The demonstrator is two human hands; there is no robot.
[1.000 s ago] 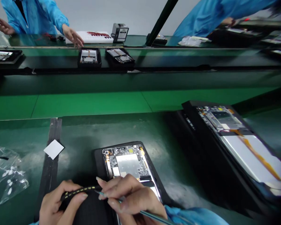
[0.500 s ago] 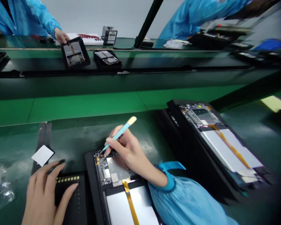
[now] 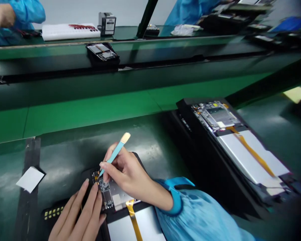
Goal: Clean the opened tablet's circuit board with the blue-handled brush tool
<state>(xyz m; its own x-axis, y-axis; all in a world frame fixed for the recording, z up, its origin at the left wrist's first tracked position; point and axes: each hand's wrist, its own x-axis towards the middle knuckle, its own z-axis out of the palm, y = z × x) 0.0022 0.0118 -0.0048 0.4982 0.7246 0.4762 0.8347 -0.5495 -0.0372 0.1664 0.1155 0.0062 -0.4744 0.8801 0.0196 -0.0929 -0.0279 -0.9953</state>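
Observation:
My right hand (image 3: pixel 125 174) pinches a light-blue tool (image 3: pixel 114 154) with a cream end, its tip at the upper left corner of an opened tablet. That tablet (image 3: pixel 119 197) shows a circuit board, a silver plate, a white battery (image 3: pixel 146 224) and an orange flat cable (image 3: pixel 134 219). My left hand (image 3: pixel 79 214) lies with its fingers stretched along the tablet's left edge, fingertips near the tool's tip, holding nothing. Partly under that hand is a black tray (image 3: pixel 50 219) with small gold squares.
Right of the tablet, another opened tablet (image 3: pixel 235 140) tops a black stack. A white square (image 3: pixel 30 179) lies at left. Across the green gap, a far bench holds an opened device (image 3: pixel 102 53), a box (image 3: pixel 107 25) and a white roll (image 3: pixel 70 31); people in blue sleeves work there.
My left hand has moved right, from the black tray onto the tablet's edge. My right hand and tool appear lower and further left. Across the bench, a person's hand no longer holds a tablet in view.

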